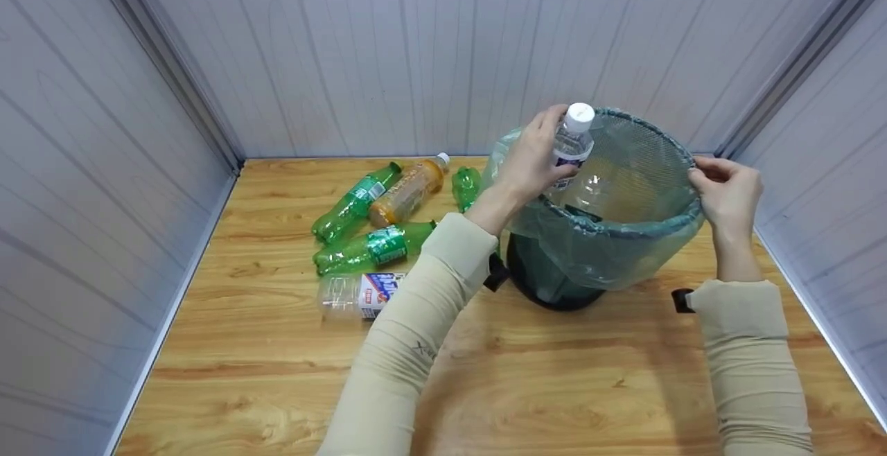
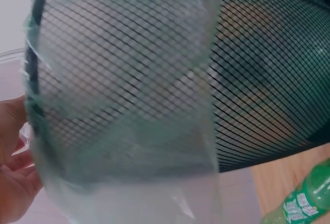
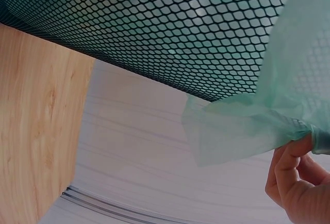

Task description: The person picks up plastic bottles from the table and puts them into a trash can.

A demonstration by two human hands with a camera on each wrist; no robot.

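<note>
My left hand [image 1: 528, 159] grips a clear plastic bottle [image 1: 574, 143] with a white cap. The bottle stands cap up, just inside the left part of the rim of a black mesh waste bin [image 1: 547, 286]. A thin green bin bag [image 1: 617, 255] lines the bin and folds down over its outside. On the bin's far right, my right hand [image 1: 727, 189] pinches the bagged rim between thumb and fingers, as the right wrist view also shows. Another clear bottle [image 1: 594, 191] is visible inside the bin. The left wrist view shows the left hand [image 2: 14, 165] partly, beyond the rim.
Left of the bin lie several bottles on the wooden surface [image 1: 263, 345]: green ones [image 1: 353, 206], an orange-tinted one [image 1: 410, 191] with a white cap, and a clear one [image 1: 343, 295] with a printed label, partly behind the left sleeve. Pale panel walls [image 1: 360, 54] enclose the surface.
</note>
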